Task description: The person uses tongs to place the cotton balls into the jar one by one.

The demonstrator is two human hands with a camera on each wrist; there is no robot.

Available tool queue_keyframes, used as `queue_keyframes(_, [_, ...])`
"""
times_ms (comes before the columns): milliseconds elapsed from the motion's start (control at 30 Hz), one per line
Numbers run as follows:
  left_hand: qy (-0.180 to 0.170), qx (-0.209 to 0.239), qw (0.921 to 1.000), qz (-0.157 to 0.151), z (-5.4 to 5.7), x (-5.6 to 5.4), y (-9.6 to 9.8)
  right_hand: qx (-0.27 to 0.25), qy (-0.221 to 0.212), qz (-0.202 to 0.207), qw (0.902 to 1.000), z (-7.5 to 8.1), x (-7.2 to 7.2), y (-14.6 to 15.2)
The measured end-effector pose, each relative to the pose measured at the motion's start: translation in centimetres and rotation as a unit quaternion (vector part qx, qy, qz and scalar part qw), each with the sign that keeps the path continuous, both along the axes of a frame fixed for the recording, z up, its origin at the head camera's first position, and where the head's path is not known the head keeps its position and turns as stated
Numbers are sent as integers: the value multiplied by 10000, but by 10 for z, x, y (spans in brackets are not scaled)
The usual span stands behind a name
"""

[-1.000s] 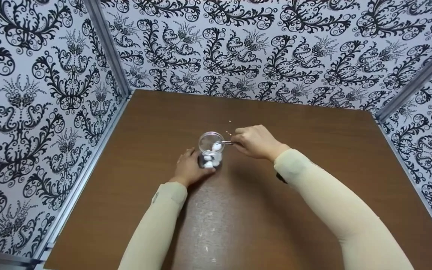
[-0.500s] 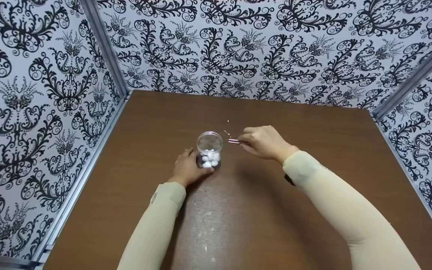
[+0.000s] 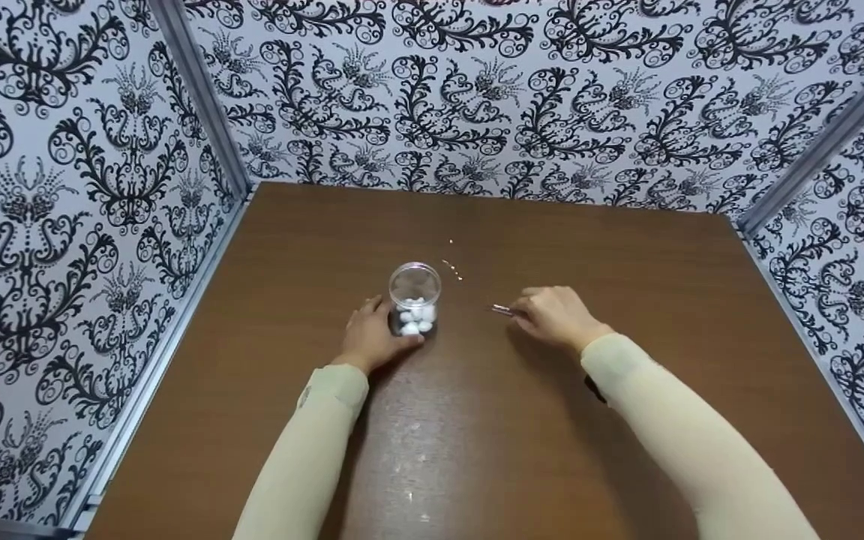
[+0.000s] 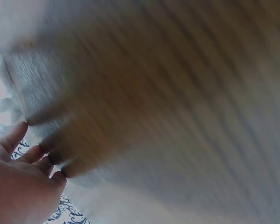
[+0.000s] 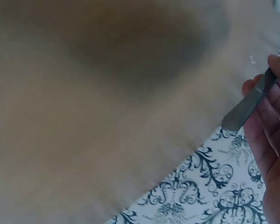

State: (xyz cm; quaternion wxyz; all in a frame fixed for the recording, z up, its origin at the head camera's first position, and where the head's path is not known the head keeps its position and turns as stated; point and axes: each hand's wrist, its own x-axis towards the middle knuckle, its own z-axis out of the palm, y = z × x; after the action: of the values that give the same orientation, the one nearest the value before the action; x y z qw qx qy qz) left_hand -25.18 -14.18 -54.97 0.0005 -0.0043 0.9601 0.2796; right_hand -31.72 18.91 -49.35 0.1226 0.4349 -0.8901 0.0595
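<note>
A clear jar [image 3: 415, 283] stands on the table in the head view, with several white cotton balls [image 3: 418, 316] in its lower part. My left hand [image 3: 373, 335] holds the jar from the left, thumb across its front. In the left wrist view, the fingertips of that hand [image 4: 30, 179] reach down to the table surface. To the right of the jar, my right hand [image 3: 554, 315] pinches metal tweezers [image 3: 503, 309] pointing left, apart from the jar. Their broad rear end [image 5: 242, 112] sticks out from the fingers in the right wrist view. The tips look bare.
A brown wooden table [image 3: 522, 450] lies under both hands. Small bright specks [image 3: 460, 278] show on it behind and right of the jar. Black-and-white patterned panels [image 3: 477, 97] close off the back and sides.
The tweezers have let go of a cotton ball in the jar. My right hand has drawn them out, rightward and nearer to me. The left hand stays at the jar.
</note>
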Motion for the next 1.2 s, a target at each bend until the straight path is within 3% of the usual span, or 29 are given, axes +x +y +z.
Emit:
queue_keyframes(367, [-13, -53, 10000, 26, -1, 0, 0, 362, 117, -152, 9992, -21, 5, -5])
queue_keyframes(767, [-28, -16, 10000, 23, 1, 2, 1, 235, 489, -183, 9984, -33, 8, -5])
queue_keyframes(1200, [54, 39, 9999, -113, 1, 4, 2, 445, 341, -216, 9982, -37, 10, -1])
